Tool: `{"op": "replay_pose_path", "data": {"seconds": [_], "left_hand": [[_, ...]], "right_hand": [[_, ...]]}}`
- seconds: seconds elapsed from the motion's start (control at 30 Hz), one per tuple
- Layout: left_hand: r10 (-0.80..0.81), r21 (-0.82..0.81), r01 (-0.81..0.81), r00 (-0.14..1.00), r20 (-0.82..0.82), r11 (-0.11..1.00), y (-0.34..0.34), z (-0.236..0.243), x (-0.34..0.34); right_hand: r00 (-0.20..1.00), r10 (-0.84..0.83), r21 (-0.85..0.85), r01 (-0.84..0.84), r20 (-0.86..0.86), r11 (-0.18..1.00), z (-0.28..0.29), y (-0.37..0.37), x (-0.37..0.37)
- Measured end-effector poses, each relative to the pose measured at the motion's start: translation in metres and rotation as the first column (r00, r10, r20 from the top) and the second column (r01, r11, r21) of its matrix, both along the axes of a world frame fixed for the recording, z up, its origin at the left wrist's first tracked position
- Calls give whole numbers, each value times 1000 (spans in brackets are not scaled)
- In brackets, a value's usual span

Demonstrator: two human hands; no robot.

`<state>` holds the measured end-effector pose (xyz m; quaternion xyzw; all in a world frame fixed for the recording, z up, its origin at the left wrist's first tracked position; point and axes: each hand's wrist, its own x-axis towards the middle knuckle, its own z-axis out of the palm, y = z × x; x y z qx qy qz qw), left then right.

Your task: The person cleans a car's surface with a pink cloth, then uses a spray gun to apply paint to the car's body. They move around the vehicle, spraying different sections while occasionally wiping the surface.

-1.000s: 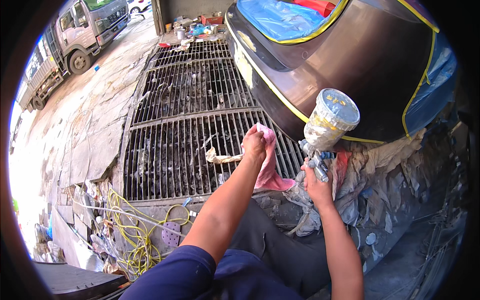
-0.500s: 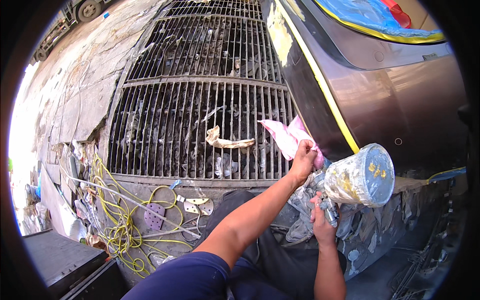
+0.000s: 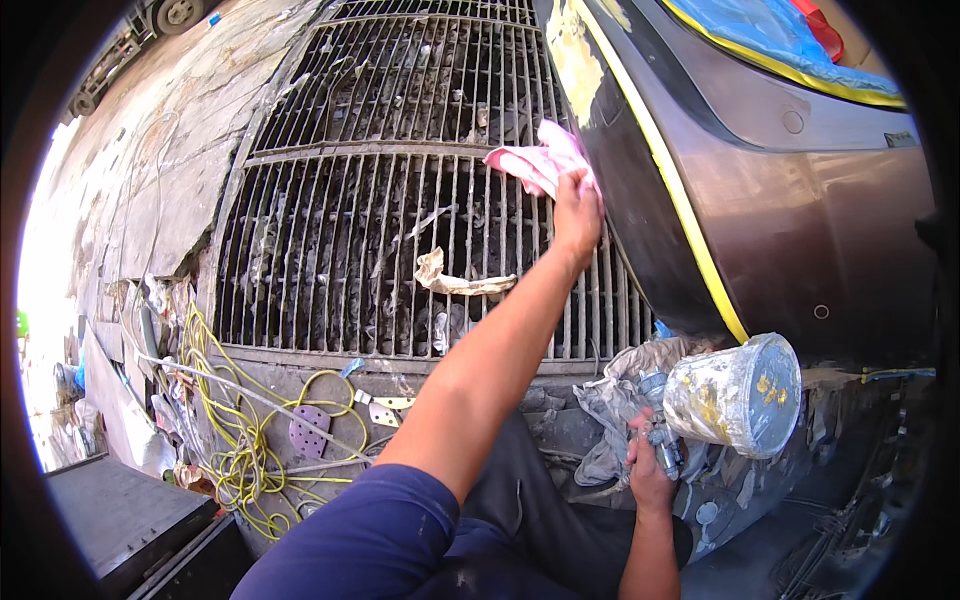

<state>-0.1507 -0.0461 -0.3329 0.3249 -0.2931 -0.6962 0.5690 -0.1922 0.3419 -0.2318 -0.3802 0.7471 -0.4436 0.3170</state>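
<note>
My left hand (image 3: 577,218) reaches far forward, its fingers closed round a pink cloth (image 3: 540,165). The cloth lies against the left edge of a black car body panel (image 3: 640,190), just beyond the yellow masking tape (image 3: 672,190). Low on the right, my right hand (image 3: 650,472) is closed round the metal body of a spray gun (image 3: 664,445). A large paint-spattered cup (image 3: 730,397) sits on the gun, tilted to the right. Part of the gun is hidden by my fingers. Next to it lies a crumpled grey rag (image 3: 605,410).
A metal floor grating (image 3: 400,158) with debris under its bars covers the middle. A crumpled paper strip (image 3: 460,280) lies on it. On the left are a tangled yellow hose (image 3: 240,440), a purple sanding pad (image 3: 308,432) and a dark box (image 3: 130,515). Blue masking film (image 3: 770,40) covers the car's window.
My left hand has moved forward and slightly left with the pink cloth, away from the spray gun and along the panel's edge. My right hand and the gun have shifted slightly down in view.
</note>
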Motion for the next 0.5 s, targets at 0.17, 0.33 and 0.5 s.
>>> {"op": "replay_pose_path", "data": {"seconds": [0.17, 0.33, 0.5], "left_hand": [[39, -141, -17, 988, 151, 990, 57, -34, -6], [229, -226, -146, 886, 403, 963, -35, -27, 20], [198, -142, -153, 890, 410, 978, 13, -5, 7]], "right_hand": [[998, -20, -4, 21, 52, 1000, -7, -13, 2], [997, 55, 4, -55, 60, 998, -12, -12, 5], [999, 39, 4, -39, 20, 999, -10, -12, 1]]}}
